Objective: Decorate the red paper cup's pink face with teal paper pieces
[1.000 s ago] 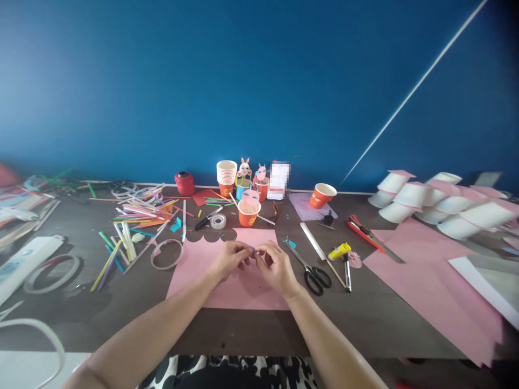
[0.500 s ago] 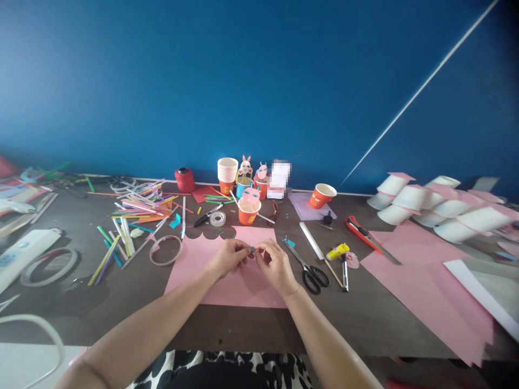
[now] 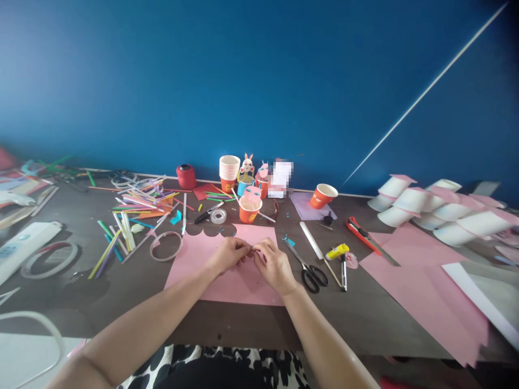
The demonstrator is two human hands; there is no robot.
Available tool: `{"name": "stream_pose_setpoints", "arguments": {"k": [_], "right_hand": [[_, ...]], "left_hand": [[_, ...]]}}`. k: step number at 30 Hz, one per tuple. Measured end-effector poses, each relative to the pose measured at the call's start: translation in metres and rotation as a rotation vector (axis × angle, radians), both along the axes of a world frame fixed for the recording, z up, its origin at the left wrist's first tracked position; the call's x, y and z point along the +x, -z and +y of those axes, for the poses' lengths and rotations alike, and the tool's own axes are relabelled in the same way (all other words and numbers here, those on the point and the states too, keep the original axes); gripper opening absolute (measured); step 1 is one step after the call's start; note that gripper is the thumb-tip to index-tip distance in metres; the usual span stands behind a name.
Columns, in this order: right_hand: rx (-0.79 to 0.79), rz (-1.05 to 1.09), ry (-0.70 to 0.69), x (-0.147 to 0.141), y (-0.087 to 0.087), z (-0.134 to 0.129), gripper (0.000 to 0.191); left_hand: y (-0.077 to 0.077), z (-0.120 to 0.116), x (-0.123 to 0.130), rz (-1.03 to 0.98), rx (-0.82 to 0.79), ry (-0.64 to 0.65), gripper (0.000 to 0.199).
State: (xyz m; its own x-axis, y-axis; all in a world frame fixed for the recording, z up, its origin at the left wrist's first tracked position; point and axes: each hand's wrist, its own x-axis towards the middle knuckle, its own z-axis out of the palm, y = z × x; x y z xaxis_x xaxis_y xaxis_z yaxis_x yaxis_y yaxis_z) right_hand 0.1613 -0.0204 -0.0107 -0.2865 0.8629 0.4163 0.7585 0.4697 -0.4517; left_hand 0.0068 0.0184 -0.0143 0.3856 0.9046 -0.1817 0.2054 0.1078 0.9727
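My left hand [image 3: 227, 255] and my right hand [image 3: 274, 263] meet fingertip to fingertip above a pink paper sheet [image 3: 194, 270] with scalloped cuts along its far edge. Both are closed in a pinch around a tiny blue piece [image 3: 252, 247], probably paper, mostly hidden by the fingers. Straight ahead stands an orange paper cup [image 3: 248, 216] with a pink paper face on it. Black-handled scissors [image 3: 311, 276] lie right of my right hand, with blue paper scraps [image 3: 289, 242] by their tips.
At left are colourful paper strips [image 3: 141, 201], a tape roll [image 3: 166, 246] and a white power strip [image 3: 28, 248]. Stacked cups [image 3: 229, 170] stand at the back. On the right lie a glue stick [image 3: 337, 251], a red utility knife [image 3: 360, 235] and white cups [image 3: 405, 202] near pink sheets [image 3: 430, 292].
The view has shifted slightly. Both hands keep the same pinch over the pink sheet, with only tiny finger movement.
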Motion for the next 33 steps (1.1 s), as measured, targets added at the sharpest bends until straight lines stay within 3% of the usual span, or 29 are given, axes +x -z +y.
{"name": "stream_pose_setpoints", "arguments": {"k": [11, 19, 28, 33], "right_hand": [[-0.006, -0.011, -0.013, 0.0002, 0.0004, -0.0011, 0.012], [-0.014, 0.061, -0.018, -0.0002, -0.0010, -0.0010, 0.013], [-0.048, 0.081, -0.030, 0.0000, 0.0011, -0.0003, 0.011], [-0.060, 0.078, -0.038, -0.0006, 0.0004, -0.0010, 0.011]], "left_hand": [[0.0079, 0.0038, -0.0028, -0.033, -0.020, 0.021, 0.027], [0.0038, 0.0034, -0.0038, -0.039, -0.062, 0.015, 0.031], [0.0000, 0.0018, -0.0059, 0.089, 0.076, 0.046, 0.027], [-0.0003, 0.0017, -0.0056, 0.092, 0.045, 0.026, 0.026]]}}
